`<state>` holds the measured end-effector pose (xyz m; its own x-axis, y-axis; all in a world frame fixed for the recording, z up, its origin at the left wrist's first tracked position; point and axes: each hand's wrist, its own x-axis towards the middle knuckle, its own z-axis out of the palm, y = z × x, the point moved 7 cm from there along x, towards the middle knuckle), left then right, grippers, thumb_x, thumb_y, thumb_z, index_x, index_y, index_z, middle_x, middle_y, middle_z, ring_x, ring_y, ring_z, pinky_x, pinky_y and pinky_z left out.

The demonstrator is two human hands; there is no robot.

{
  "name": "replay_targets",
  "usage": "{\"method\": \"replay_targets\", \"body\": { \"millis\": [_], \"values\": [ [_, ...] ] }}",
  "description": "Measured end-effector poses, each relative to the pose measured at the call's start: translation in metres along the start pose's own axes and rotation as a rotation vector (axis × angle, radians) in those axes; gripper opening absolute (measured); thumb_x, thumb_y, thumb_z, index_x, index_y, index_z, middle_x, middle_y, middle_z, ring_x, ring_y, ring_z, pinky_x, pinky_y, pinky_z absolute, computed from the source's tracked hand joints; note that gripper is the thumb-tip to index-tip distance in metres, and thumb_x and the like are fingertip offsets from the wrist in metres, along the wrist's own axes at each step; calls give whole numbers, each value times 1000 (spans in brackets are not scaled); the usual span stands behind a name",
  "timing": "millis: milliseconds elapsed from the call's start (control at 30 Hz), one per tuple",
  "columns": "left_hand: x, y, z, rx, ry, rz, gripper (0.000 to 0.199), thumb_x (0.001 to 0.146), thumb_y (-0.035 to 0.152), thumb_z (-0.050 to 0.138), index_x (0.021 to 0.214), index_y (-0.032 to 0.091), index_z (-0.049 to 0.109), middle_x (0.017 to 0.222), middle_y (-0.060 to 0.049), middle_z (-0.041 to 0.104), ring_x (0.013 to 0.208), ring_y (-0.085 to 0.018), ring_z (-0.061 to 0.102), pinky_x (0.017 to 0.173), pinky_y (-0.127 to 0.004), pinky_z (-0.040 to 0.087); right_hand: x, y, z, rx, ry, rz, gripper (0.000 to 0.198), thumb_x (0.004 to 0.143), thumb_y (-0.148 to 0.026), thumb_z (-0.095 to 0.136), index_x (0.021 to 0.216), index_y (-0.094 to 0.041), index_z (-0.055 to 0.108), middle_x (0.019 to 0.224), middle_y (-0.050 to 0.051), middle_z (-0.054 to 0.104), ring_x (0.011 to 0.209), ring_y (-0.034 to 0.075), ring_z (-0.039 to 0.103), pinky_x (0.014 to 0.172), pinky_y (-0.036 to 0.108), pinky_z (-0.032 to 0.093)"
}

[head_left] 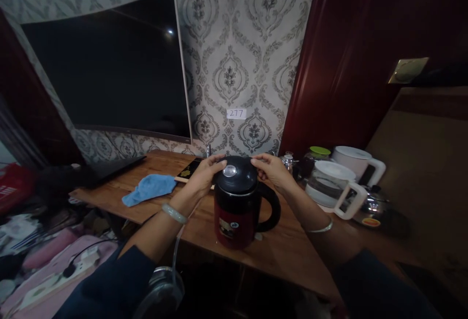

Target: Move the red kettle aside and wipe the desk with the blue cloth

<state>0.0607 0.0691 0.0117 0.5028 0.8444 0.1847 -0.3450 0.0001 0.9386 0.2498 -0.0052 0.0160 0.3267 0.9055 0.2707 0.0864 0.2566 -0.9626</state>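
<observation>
A red electric kettle [234, 221] with a black lid [236, 175] and a black handle stands near the front edge of a wooden table [285, 246]. My left hand [203, 175] holds the lid's left rim, fingers curled over its top. My right hand [272, 169] grips the lid's right rim, just above the handle. Both wrists wear bangles. The lid sits on the kettle; I cannot tell whether it is fully seated.
A blue cloth [149, 187] lies on the table to the left. Two white-lidded jugs [334, 187], a green-lidded jar [318, 155] and a steel pot [373, 207] stand at the right. A dark television [109, 65] hangs on the patterned wall. Clutter fills the lower left.
</observation>
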Motion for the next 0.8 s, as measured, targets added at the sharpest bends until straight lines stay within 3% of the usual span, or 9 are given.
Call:
{"method": "replay_targets", "body": {
  "millis": [300, 500, 667, 800],
  "values": [
    [6, -10, -4, 277, 123, 271, 41, 77, 25, 72, 117, 16, 69, 124, -12, 71, 117, -26, 64, 107, -42, 46, 4, 18, -4, 6, 81, 34, 40, 55, -49, 84, 76, -20, 64, 47, -8, 53, 42, 8, 46, 40, 20, 33],
    [6, -21, -3, 348, 112, 343, 41, 79, 22, 67, 119, 16, 68, 116, -12, 73, 113, -26, 66, 106, -42, 46, 7, 28, -6, -29, 58, 39, 39, 54, -50, 81, 72, -20, 64, 47, -8, 51, 41, 7, 42, 42, 21, 31],
    [2, -18, 3, 519, 72, 353, 24, 81, 22, 63, 101, 19, 76, 109, -9, 77, 107, -26, 69, 103, -41, 48, 12, 33, -7, -81, 43, 11, 33, 56, -51, 75, 66, -21, 63, 47, -8, 51, 43, 8, 43, 44, 22, 31],
    [-4, -11, 10, 668, 37, 424, 21, 85, 24, 59, 94, 22, 78, 106, -6, 78, 106, -26, 69, 102, -40, 49, 14, 34, -8, -141, 15, -15, 29, 59, -48, 75, 65, -21, 66, 49, -7, 54, 47, 10, 46, 47, 23, 33]
  ]
}}
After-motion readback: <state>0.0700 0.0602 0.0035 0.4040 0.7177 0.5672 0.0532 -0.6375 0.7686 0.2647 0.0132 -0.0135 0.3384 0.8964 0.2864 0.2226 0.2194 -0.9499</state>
